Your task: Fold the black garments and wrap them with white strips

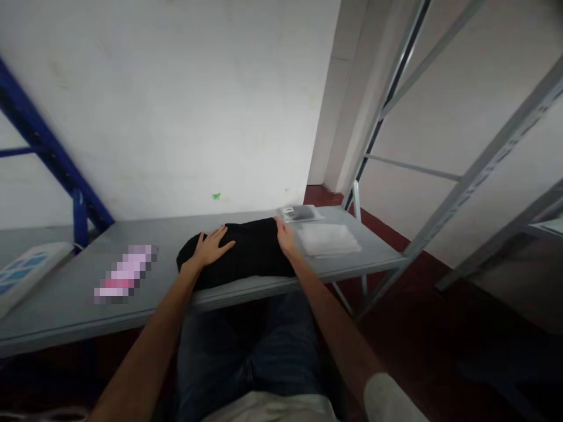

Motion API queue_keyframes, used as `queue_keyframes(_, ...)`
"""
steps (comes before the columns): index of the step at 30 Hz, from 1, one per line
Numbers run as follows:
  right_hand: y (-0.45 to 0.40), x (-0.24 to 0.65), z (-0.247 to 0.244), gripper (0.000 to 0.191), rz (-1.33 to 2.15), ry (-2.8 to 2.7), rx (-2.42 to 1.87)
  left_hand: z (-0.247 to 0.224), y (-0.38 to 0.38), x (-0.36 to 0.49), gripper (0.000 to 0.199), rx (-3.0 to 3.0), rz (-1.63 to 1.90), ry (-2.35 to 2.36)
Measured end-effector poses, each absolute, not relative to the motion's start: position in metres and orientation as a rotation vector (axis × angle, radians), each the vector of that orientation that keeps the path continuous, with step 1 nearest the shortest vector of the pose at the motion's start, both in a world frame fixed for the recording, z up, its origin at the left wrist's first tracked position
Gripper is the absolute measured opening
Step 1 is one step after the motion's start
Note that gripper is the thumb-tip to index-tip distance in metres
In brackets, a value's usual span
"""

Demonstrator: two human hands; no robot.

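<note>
- Head view: pale, smooth wall (197,105) beyond both hands, faintly scuffed.
- Beneath and around the hands, a long grey table (167,264), flat-topped, straight along the near edge.
- Beyond the right hand (285,235), toward the right, a grey metal frame (484,164) of straight posts and thin cross bars, with slots along one post.
- Far left of the left hand (211,247), a blue frame (53,153), slanting and hard-edged.
- Directly under both hands, on the table near the front edge, a black bundle (253,249): matte, soft-looking, probably cloth; long and low, rounded at the left end, squarer at the right, with shallow creases on top. Already laid out lengthwise and fairly compact, by the look of it; outside any clear wrapping. Inner folds or layers too dark to tell.
- Left hand open, palm down on top, fingers spread. Right hand along the right end, fingers together; gripping or only resting, cannot tell.
- Farther left of the left hand, a white-rimmed object (30,266) with blue panels, flat and partly cut off.
- Just right of the right hand, a clear plastic stack (329,239), thin, whitish, slightly rumpled.
- Behind that stack, a clear packet (301,213), glossy, with dark contents and a small white label.
- Left of the left hand, a pink-and-white item (129,271), elongated, too pixelated to identify.
</note>
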State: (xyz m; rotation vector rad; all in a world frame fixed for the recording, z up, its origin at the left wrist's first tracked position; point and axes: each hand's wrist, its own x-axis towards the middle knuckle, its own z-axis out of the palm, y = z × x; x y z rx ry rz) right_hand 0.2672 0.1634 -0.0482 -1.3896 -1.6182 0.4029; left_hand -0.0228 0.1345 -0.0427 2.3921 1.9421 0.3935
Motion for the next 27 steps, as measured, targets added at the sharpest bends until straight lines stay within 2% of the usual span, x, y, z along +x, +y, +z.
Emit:
queue_keyframes(15,0.148,0.262,-0.040,0.055,0.258,-1.749,-1.431,-0.043,0.135,-0.022,0.076,2.403,0.398,1.938)
queue_keyframes(22,0.143,0.248,-0.051,0.050,0.068,-2.153,-1.366,-0.043,0.136,-0.021,0.074,2.413,0.382,1.954)
queue_keyframes(27,0.140,0.246,-0.052,0.050,0.024,-2.219,-1.408,-0.042,0.135,-0.021,0.073,2.426,0.384,1.963)
